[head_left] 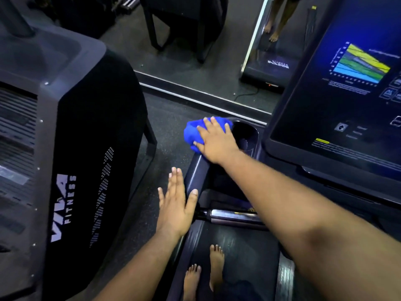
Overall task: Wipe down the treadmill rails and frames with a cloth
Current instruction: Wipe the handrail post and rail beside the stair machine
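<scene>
Crumpled blue cloth [192, 132]: on the dark treadmill handrail [196, 170], partly hidden under your flat, pressing right hand [213, 142]. Left hand [175, 205]: beside handrail, fingers straight, holding nothing. Handrail's far end hidden.

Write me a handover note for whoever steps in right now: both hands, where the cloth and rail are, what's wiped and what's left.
Right hand: fingers straight, pressing the blue cloth flat onto the front end of the left handrail, beside the cup holder.
Left hand: open, holds nothing, beside the same rail, thumb at its edge.
Person stands barefoot on the treadmill belt, console screen to the right.
Done: cannot tell from this view how much is wiped; the cloth is at the rail's front end.
Left: probably the rest of this rail, the chrome crossbar, the right-side rail and frame.
</scene>
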`<state>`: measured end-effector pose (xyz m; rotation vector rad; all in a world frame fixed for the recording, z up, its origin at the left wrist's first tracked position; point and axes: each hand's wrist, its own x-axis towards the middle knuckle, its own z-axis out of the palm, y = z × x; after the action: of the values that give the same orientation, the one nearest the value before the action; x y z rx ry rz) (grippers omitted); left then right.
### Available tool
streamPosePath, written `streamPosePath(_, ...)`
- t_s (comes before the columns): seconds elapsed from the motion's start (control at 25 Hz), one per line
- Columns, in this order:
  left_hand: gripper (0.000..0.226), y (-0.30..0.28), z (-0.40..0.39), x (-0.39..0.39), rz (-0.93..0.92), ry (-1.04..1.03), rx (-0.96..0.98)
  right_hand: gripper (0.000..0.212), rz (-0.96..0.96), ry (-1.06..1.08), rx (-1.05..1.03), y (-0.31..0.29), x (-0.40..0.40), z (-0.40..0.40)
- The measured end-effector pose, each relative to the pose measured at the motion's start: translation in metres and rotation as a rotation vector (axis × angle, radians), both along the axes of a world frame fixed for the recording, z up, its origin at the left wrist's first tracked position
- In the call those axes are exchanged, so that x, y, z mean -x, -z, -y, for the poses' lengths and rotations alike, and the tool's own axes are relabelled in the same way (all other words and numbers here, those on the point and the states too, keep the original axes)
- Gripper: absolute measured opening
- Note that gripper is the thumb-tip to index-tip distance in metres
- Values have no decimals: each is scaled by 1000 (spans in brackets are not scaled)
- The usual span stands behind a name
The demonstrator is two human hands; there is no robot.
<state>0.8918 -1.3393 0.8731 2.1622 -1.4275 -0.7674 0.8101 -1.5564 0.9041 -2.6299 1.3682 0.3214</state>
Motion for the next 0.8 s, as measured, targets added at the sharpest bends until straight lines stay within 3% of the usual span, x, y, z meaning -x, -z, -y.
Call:
streamPosePath(0.12, 73, 0, 4, 2, 85, 18, -65, 64, 34, 154, -25, -1, -10, 10)
streamPosePath(0.32, 69, -1, 6, 3, 67, 3, -61, 68, 157, -4, 83, 1, 54, -102)
streamPosePath(0.44, 70, -2, 5, 5, 89, 4, -66, 79, 108, 118, 4, 3, 66, -66)
streamPosePath(0.6, 69, -3, 8, 5, 140, 2, -67, 90, 231, 415, -150, 0, 22, -13)
streamPosePath(0.8, 69, -4, 7, 6, 104, 4, -74, 77, 198, -2, 40, 10, 79, -86)
